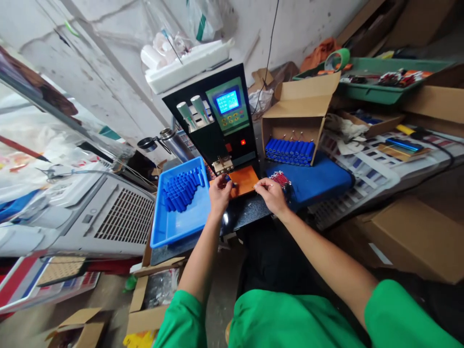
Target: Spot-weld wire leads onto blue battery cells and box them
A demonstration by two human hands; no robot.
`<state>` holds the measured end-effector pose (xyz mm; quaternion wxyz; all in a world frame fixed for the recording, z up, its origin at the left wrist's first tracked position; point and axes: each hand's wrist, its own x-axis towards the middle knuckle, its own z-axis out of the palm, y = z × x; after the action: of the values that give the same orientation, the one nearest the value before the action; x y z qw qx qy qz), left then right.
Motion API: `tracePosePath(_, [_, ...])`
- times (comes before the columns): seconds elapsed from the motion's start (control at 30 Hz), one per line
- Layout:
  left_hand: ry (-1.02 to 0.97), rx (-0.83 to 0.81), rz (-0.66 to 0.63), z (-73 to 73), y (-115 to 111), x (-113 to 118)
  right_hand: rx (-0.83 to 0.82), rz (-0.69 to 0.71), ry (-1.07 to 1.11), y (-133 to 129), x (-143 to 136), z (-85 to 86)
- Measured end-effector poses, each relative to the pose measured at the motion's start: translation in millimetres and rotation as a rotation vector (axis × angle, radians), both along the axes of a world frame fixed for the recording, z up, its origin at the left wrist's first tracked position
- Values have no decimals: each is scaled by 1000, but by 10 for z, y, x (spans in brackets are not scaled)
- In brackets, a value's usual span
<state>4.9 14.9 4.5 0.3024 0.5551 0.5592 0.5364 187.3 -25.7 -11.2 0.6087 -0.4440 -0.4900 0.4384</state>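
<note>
Forward, left hand (219, 193) near right hand (272, 193)

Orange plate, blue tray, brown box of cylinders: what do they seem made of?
Orange plate: perhaps plastic or resin board, flat and smooth; the look leaves it open. Blue tray: likely moulded plastic, glossy, rounded corners. Brown box: apparently cardboard, matte, folded flap.

A head-worn camera looks forward and down at both hands (219, 194) (273, 194).

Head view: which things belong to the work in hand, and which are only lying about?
Apparently in the work: black machine, orange plate, blue tray, blue cylinders, open cardboard box.

Apparently just lying about: green tape roll, metal flask, orange cloth, white foam.
</note>
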Motion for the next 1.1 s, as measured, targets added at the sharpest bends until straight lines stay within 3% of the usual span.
tracePosePath(0.23, [47,-18,-47,69,-3,29,27,64,39,494,-170,103])
tracePosePath(0.37, [8,-24,-31,17,19,47,-5,118,69,691,-339,73])
tracePosePath(0.57, [-55,-19,-20,-95,19,69,-33,123,113,747,-459,22])
tracePosePath(0.8, [-38,23,-30,-84,-27,89,-37,142,128,789,-521,29])
tracePosePath(1.1, [-73,74,-52,-175,1,71,-30,136,-77,861,-577,-10])
